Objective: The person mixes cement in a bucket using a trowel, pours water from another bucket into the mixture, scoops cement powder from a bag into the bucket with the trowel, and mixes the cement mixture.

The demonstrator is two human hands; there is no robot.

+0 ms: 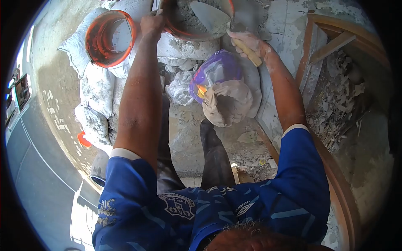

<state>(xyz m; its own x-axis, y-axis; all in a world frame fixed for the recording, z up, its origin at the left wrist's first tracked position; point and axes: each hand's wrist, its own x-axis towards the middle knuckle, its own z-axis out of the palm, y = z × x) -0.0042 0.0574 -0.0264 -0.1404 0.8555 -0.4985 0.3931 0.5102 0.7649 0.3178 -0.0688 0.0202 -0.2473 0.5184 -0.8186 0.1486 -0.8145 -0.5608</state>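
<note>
In the head view, the right hand (249,44) is at the far side, right of centre, its fingers closed around the wooden handle (248,53) of a trowel (209,17). The handle slants toward the near right, while the broad, pale-smeared blade points to the far left, lying over the grey mix (180,12) inside a large tub (178,33). The tub stands at the far edge of the scene, partly cut off there, with orange showing along its rim.

The left hand (152,24) is at the tub's left side, fingers curled closed at the rim; the exact placing of its fingertips cannot be made out.

Left of the left hand stands an orange bucket (93,42), open at the top, its inside streaked with grey. Filled white sacks (98,90) lie around its left side and run toward the near side. Another pale sack (184,46) lies just on the near side of the tub.

Between the forearms, on the near side of the trowel, is a purple and white bag (201,77) with its pale mouth open. Crumpled clear plastic (180,90) lies just left of it. On the right, wooden boards (338,47) meet at an angle beside broken rubble (335,96). A small orange object (83,139) lies at the left, beside the sacks.
</note>
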